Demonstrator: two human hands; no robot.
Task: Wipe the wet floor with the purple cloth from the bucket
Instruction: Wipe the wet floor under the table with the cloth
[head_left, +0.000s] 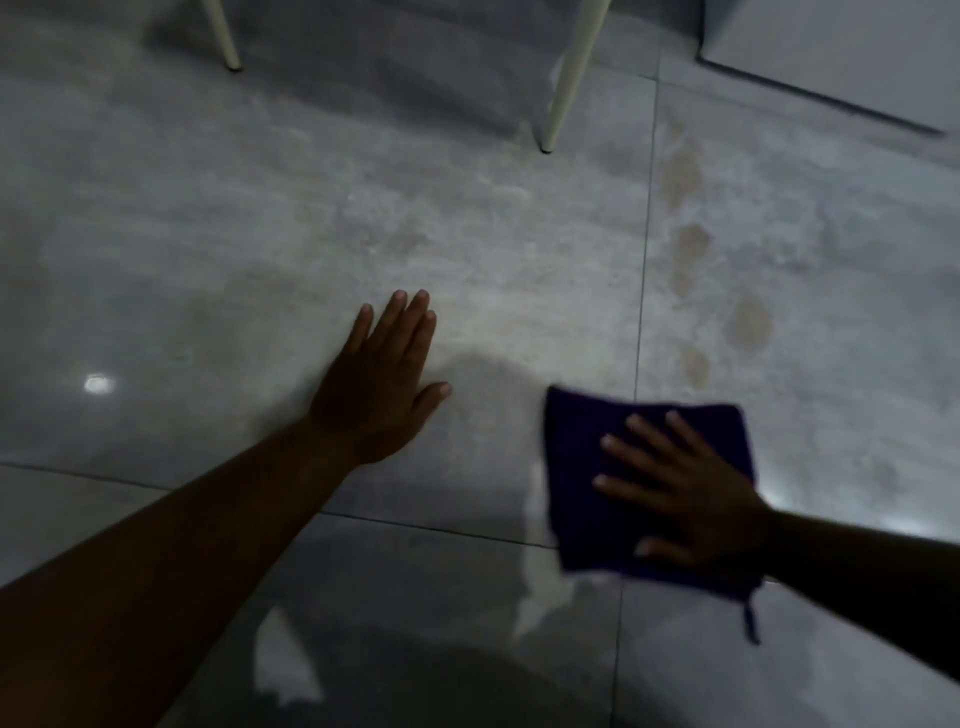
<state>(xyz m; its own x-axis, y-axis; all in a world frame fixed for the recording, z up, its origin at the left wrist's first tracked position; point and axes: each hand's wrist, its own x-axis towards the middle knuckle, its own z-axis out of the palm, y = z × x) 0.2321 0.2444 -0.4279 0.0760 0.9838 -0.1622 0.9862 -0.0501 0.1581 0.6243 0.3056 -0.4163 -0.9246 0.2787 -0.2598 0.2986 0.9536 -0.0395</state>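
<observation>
Right hand (685, 493) spread flat, fingers splayed, pressing the purple cloth (587, 447) onto the tiled floor (260, 208) near a grout line. Left hand (384, 374) flat too, fingers close together, bracing on bare tile and holding nothing. Risk here: glossy wet patches near the cloth, so a braced palm could slide out. Brownish smudges (691, 244) up beyond the cloth might smear rather than lift. White chair legs (566, 88) ahead, easy to knock. No bucket in view. No writing or labels readable anywhere.

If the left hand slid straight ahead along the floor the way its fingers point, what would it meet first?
The left hand points up and slightly right across bare tile floor. The way looks free until, probably, the nearer white furniture leg, though it might pass just left of it.
</observation>
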